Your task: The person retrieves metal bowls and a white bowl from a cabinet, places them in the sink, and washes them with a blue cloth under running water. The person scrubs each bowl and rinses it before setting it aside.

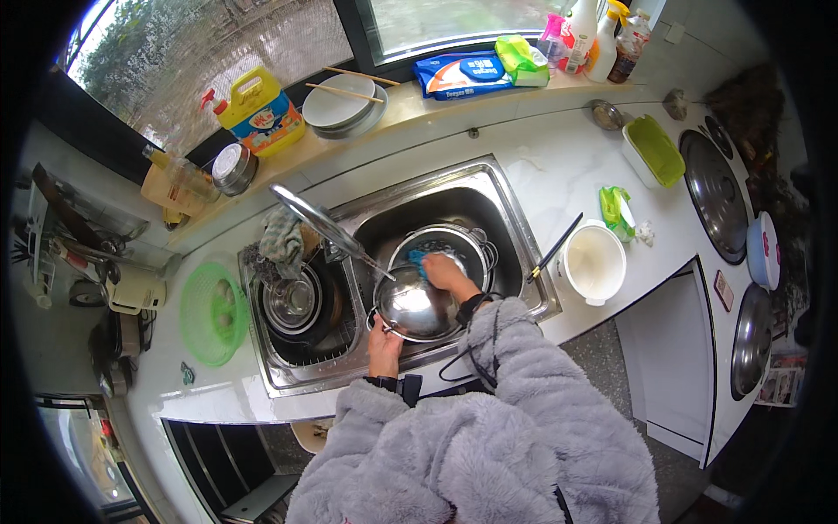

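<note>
A shiny metal bowl or pot [419, 302] is tilted over the right basin of a double steel sink [504, 190]. My left hand [385, 344] grips its near left edge by a small handle. In my right hand [445, 272] is a blue scrubbing cloth or sponge [416, 257], pressed at the bowl's far rim. Behind and beneath the bowl, a larger metal pot [468, 239] with side handles stands in the same basin. Water runs in a thin stream from the faucet [317, 219] onto or beside the bowl's left rim.
Nested metal bowls [291, 304] fill the left basin, with a checked cloth [283, 239] at its back corner. A green plastic colander [215, 314] stands left. To the right are chopsticks [555, 247] and a white tub [592, 263]. A yellow detergent jug [258, 111] and plates [337, 101] line the sill.
</note>
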{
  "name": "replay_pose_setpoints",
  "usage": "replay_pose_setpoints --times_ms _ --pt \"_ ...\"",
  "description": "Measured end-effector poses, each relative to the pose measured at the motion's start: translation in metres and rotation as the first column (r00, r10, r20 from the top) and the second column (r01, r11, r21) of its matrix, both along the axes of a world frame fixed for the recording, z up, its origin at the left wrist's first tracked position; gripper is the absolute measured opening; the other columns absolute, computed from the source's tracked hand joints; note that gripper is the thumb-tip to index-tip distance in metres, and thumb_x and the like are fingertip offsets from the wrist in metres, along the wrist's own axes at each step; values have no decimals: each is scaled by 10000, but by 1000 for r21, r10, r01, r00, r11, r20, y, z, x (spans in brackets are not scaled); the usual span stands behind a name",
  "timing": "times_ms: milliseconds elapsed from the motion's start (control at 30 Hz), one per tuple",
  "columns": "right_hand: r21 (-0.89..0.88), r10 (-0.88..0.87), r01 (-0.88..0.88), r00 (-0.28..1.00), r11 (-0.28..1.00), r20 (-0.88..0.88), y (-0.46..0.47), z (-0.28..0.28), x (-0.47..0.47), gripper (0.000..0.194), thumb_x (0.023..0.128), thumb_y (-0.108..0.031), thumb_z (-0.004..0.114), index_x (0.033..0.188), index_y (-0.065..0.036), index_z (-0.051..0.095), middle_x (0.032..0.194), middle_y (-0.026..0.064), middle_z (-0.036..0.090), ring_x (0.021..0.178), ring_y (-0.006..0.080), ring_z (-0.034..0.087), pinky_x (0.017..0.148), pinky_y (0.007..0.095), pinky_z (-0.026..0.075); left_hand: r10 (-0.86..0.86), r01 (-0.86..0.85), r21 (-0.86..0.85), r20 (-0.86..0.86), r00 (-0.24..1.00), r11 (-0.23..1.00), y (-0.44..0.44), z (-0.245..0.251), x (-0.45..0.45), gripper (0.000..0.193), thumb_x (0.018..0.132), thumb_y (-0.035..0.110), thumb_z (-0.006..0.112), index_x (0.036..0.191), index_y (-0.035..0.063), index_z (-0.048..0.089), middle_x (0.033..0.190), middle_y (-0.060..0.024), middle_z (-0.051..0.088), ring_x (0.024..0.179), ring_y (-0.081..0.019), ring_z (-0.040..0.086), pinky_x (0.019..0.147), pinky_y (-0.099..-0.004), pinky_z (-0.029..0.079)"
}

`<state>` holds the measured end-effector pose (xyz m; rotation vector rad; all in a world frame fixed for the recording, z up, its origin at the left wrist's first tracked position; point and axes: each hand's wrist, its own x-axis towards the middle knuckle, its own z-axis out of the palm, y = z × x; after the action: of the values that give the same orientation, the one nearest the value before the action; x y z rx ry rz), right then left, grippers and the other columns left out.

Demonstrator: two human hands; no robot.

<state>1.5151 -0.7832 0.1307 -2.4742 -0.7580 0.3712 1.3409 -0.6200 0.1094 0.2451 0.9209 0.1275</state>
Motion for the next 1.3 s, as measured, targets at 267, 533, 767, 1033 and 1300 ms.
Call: replay_pose_setpoints --times_ms 267,533,767,1033,1300 --pt "123 -332 434 816 892 -473 -66 -16 -27 430 940 -310 422 1080 52 607 1100 285 603 1069 450 543 906 465 434 20 -7 -79 168 986 997 -13 11 18 374 993 318 457 1136 0 591 1133 -133 645 1042 -294 603 949 -454 467" --pt "320 -475 482 874 816 -105 -57 48 -105 350 878 -152 544 1166 46 560 1134 298 557 1069 446 517 954 453 409 -6 -12 73 250 968 997 -31 21 19 413 1012 354 401 1133 -3 570 1160 -130 619 1080 -256 575 992 -429 445" --pt "169 -97 56 965 984 244 -17 99 -149 534 811 -62 592 1320 -29 437 1327 223 437 1256 447 391 1003 543 349 -111 71 133 321 940 989 -29 28 22 432 1014 397 386 1149 23 555 1119 -92 624 1022 -193 592 924 -357 481" --pt "441 -49 8 996 897 80 16 108 -77 374 819 -92 611 1193 -93 601 1215 185 570 1170 378 508 982 439 421 -173 105 261 252 952 960 -4 61 20 223 928 248 614 1051 62 610 969 -63 682 853 -198 655 779 -347 543" --pt "325 -192 230 971 917 -146 -14 62 -31 251 865 -155 550 1072 -47 643 1052 207 636 991 409 584 847 458 472 -218 138 272 293 931 952 29 87 -20 191 944 189 585 1052 35 621 1011 -85 681 911 -198 656 853 -367 534"
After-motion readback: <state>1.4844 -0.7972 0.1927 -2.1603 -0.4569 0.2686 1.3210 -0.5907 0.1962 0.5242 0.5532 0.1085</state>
